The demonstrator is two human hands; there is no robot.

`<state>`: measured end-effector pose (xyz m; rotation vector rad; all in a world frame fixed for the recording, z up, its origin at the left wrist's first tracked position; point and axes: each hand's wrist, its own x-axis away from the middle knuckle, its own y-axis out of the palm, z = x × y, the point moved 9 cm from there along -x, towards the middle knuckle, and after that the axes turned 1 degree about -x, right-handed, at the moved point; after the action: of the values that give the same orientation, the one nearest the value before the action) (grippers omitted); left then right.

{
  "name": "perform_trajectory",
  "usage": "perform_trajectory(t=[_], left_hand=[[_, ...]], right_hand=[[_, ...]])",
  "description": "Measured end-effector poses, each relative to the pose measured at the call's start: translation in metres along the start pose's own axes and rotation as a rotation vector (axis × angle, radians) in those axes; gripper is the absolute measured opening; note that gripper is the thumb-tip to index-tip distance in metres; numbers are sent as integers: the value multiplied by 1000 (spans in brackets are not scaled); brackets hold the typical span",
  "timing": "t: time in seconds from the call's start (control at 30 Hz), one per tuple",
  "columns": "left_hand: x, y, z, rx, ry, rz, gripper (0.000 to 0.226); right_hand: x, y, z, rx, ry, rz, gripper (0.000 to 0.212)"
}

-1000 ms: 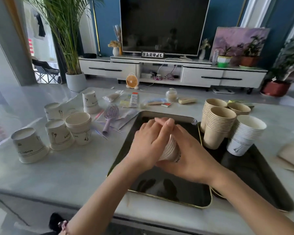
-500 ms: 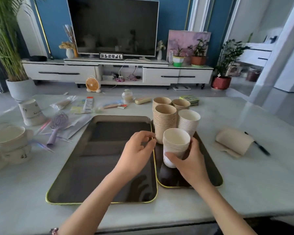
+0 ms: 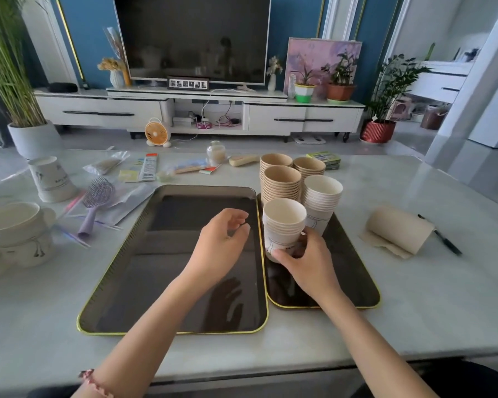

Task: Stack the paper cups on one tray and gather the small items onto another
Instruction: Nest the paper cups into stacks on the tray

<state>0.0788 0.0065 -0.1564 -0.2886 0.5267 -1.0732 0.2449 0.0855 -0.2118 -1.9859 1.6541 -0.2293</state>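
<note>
My right hand [image 3: 309, 261] grips the base of a white stack of paper cups [image 3: 283, 222] standing on the right dark tray [image 3: 354, 282]. Behind it on that tray stand another white stack [image 3: 322, 202] and several brown stacks [image 3: 281, 182]. My left hand [image 3: 223, 242] hovers over the left dark tray [image 3: 156, 268], fingers loosely curled, holding nothing. More white cups sit at the far left: one upside down [image 3: 52, 179] and a nested pile [image 3: 15, 231]. A purple hairbrush [image 3: 95, 202], packets [image 3: 147, 168] and other small items lie beyond the left tray.
A roll of brown paper [image 3: 398, 231] and a black pen [image 3: 443, 239] lie right of the trays. A small jar [image 3: 216, 153] and a green box [image 3: 324, 160] sit near the table's far edge. A TV cabinet and plants stand beyond the marble table.
The white stack went from both hands above the left tray onto the right tray. My left hand let go and drew back left; my right hand still holds the stack.
</note>
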Motion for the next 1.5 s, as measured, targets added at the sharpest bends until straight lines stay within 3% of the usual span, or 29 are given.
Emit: perform_trajectory(t=[0.1, 0.2, 0.43, 0.57, 0.7, 0.77, 0.93, 1.0, 1.17, 1.3, 1.4, 1.5], left_hand=[[-1, -7, -2, -15, 10, 8, 23], [-2, -16, -8, -22, 7, 31, 21], [5, -73, -22, -6, -30, 166, 21], [20, -137, -33, 42, -56, 359, 20], [50, -213, -53, 94, -117, 598, 20], [71, -253, -63, 42, -147, 756, 23], [125, -326, -84, -145, -222, 1121, 31], [140, -354, -107, -244, -289, 1134, 44], [142, -372, -177, -295, -528, 893, 87], [130, -368, -211, -133, -574, 824, 111], [123, -364, -219, -64, -580, 869, 98], [134, -365, -216, -73, -601, 1018, 77]], right_hand=[[9, -10, -5, -2, 14, 70, 70], [24, -25, -35, -11, -128, 202, 61], [43, -5, -119, -119, -416, 253, 42], [48, 51, -159, -116, -444, 11, 39], [63, 142, -193, -96, -388, -412, 57], [72, 181, -209, -102, -370, -546, 61], [79, 242, -251, 22, -572, -610, 50], [82, 268, -268, 90, -663, -625, 56], [69, 319, -276, 327, -764, -692, 67], [60, 346, -263, 460, -713, -682, 47], [59, 339, -263, 325, -761, -593, 11], [49, 319, -255, 136, -718, -525, 26]])
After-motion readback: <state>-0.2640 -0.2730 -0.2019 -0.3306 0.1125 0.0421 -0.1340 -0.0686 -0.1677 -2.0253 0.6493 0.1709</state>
